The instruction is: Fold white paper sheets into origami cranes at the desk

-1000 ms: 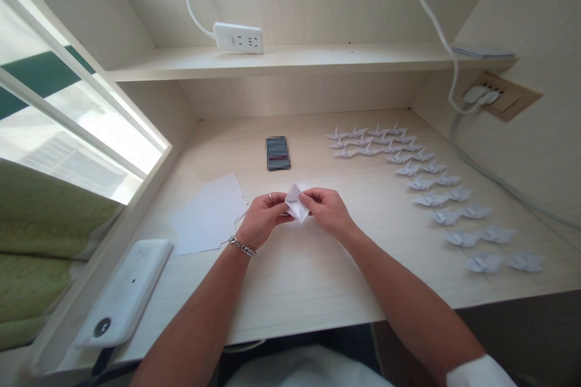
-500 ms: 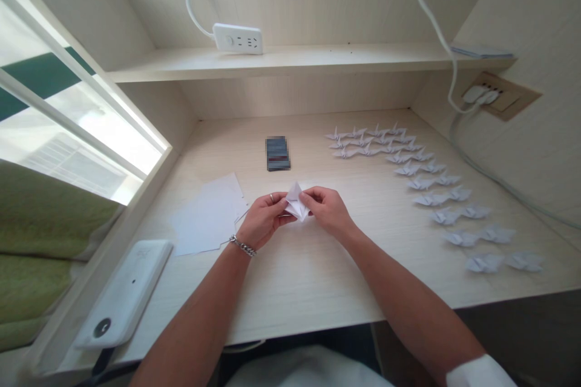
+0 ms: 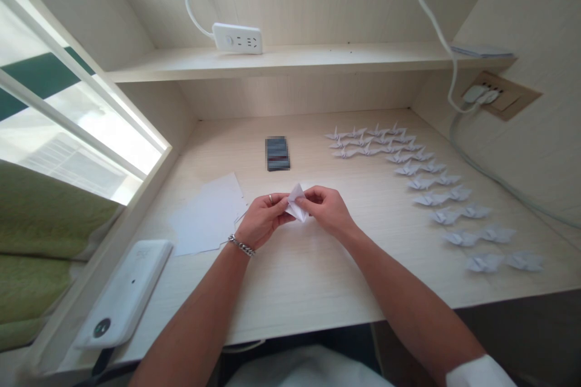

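A partly folded white paper piece [image 3: 296,205] sits between my hands above the pale wooden desk [image 3: 299,278]. My left hand [image 3: 262,221] pinches its left side, and my right hand [image 3: 327,211] pinches its right side. Its pointed flap rises upward, and my fingers hide part of it. To the left of my left hand lies a stack of loose white paper sheets [image 3: 209,214]. Several finished white origami cranes [image 3: 431,198] stand in neat rows on the right of the desk, well away from my right hand.
A blurred dark rectangular object [image 3: 277,153] lies on the desk beyond my hands. A white flat device [image 3: 122,293] rests at the front left. Above are a shelf [image 3: 290,63] holding a white power strip [image 3: 236,39], cables and a wall socket [image 3: 502,95].
My fingers have shifted slightly on the folded paper, and its pointed flap now leans a little to the right. Everything else on the desk stays put.
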Demonstrator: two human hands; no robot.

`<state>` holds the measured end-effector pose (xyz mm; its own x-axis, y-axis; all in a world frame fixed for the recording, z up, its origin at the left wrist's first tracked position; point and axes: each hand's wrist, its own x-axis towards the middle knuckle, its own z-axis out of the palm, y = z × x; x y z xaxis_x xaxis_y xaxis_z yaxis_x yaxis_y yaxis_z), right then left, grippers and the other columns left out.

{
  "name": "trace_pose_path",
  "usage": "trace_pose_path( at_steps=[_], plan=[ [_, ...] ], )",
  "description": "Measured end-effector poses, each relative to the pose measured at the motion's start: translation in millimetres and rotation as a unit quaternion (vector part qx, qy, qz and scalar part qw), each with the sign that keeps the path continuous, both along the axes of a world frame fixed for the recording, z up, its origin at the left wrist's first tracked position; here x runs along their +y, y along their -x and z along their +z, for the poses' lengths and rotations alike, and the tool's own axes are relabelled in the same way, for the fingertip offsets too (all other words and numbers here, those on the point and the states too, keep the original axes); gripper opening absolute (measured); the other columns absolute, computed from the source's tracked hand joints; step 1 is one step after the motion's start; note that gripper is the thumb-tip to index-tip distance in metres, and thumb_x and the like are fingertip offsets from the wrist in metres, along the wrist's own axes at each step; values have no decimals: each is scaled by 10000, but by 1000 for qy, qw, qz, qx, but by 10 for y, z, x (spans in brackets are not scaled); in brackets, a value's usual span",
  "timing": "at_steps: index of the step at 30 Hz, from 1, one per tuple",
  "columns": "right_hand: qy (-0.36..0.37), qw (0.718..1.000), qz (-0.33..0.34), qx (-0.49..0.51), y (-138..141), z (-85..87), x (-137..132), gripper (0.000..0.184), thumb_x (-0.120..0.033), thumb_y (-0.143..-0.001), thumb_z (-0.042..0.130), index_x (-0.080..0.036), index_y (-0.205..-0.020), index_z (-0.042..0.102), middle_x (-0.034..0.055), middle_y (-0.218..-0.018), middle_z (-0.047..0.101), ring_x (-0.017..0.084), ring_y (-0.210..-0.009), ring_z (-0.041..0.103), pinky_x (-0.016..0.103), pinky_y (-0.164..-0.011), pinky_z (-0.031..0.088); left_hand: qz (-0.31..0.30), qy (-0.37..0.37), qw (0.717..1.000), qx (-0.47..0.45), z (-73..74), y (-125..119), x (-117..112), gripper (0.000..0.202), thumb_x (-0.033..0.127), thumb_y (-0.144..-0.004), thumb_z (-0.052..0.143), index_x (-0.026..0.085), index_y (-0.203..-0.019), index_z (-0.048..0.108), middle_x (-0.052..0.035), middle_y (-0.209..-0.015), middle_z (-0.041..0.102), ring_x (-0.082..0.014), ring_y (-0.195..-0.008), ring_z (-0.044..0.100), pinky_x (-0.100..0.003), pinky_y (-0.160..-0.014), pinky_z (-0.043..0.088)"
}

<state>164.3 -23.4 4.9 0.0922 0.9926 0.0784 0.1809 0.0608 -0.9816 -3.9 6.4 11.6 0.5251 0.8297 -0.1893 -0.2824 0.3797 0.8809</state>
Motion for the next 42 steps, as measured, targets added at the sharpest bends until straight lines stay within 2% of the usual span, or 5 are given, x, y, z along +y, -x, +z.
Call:
trace_pose_path(
  at_steps=[19,25,28,35,42],
  plan=[
    [-23,997,-12,-74,5,49,-37,226,-399,-726,679,-175,-759,672,12,-722,687,149,-669,600,258,-630,444,-16,-4,1000,20,-40,17,18,274,336,-735,750,106,-883,728,-71,-798,687,-138,-748,619,-288,-735,530],
    [-31,990,-49,-130,31,36,-53,222,-404,-745,648,-190,-692,623,-10,-662,645,137,-626,564,250,-593,406,-16,-4,999,28,-35,-16,-3,258,342,-719,760,103,-807,721,-57,-767,666,-132,-723,607,-280,-709,530],
    [-39,987,-61,-141,37,37,-58,222,-398,-741,653,-191,-674,609,-15,-650,632,132,-628,554,247,-601,405,-20,-14,999,40,-27,-24,-9,257,327,-704,772,105,-827,730,-61,-784,668,-134,-736,607,-264,-687,528],
    [25,999,36,-21,-27,19,-9,229,-387,-756,653,-165,-804,688,35,-744,691,164,-666,615,264,-603,464,10,-15,997,75,-17,6,8,284,298,-638,816,112,-834,730,-69,-801,682,-152,-754,623,-262,-667,529],
    [-7,995,6,-97,-5,6,-27,178,-347,-789,629,-198,-793,725,36,-768,721,182,-706,644,283,-648,474,38,8,993,107,-15,-15,-2,284,282,-590,841,102,-742,683,-47,-749,651,-143,-712,624,-269,-648,532]
  ],
)
